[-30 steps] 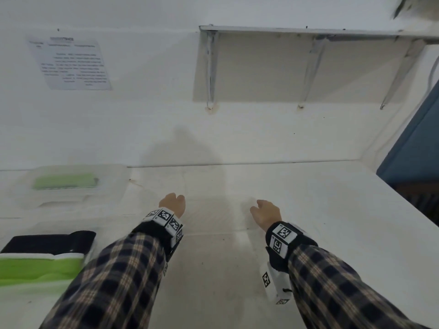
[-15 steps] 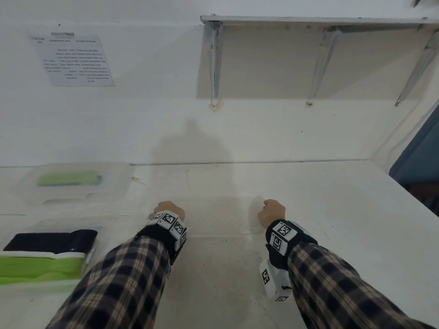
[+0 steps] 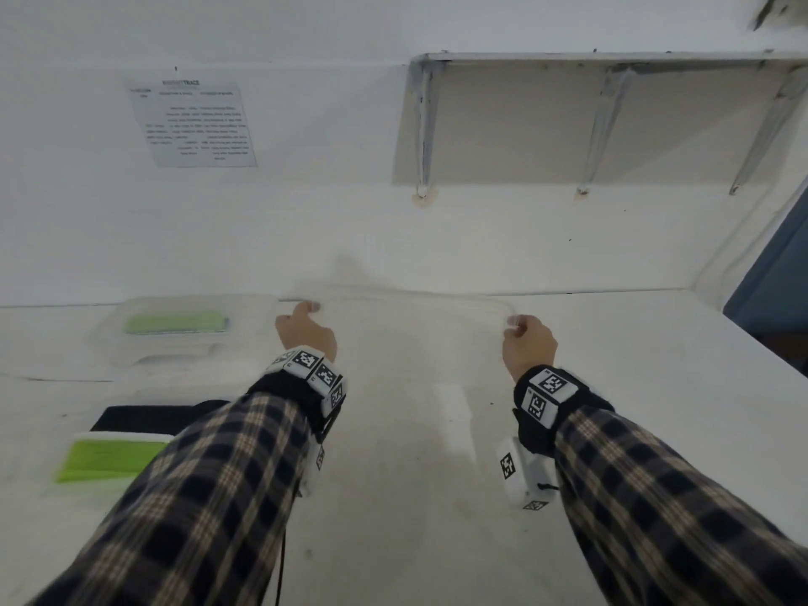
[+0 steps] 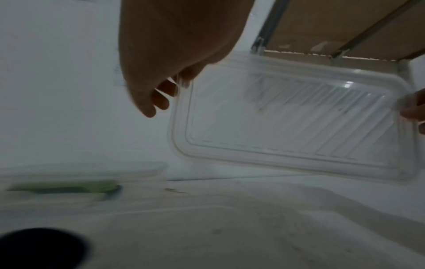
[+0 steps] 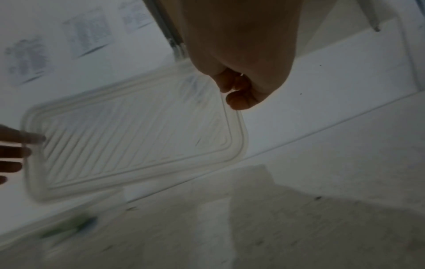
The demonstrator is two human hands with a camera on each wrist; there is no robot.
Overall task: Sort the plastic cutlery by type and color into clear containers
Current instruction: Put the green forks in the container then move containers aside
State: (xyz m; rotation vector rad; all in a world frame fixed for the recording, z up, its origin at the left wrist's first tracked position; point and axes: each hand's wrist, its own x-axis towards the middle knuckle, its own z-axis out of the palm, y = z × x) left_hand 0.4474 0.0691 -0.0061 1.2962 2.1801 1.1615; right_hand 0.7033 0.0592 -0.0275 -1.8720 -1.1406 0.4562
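Cutlery boxed at the left, a clear lid held up over the table

Cutlery sits sorted at the left side of the table (image 3: 612, 430): green pieces (image 3: 175, 322) lie in a clear container (image 3: 258, 319) by the wall, and nearer the person a second container holds a black stack (image 3: 144, 416) beside a green stack (image 3: 105, 461). Motion blur keeps me from telling forks from spoons.

Both hands are raised in front of the wall, holding a clear ribbed lid (image 4: 294, 118) by its two short ends. The left hand (image 3: 306, 332) pinches one end between thumb and fingers; the right hand (image 3: 529, 347) has its fingers curled round the other end. I judge the two-ended grip keeps the thin, flexible sheet from sagging or twisting, and that the lid is meant for one of the filled containers, so the sorting looks nearly done.

Table and wall are both white and a little scuffed. A printed sheet (image 3: 196, 122) is stuck to the wall at the left, a shelf (image 3: 612, 63) on angled metal brackets runs above at the right, and a dark blue panel (image 3: 774, 277) shows at the far right edge.
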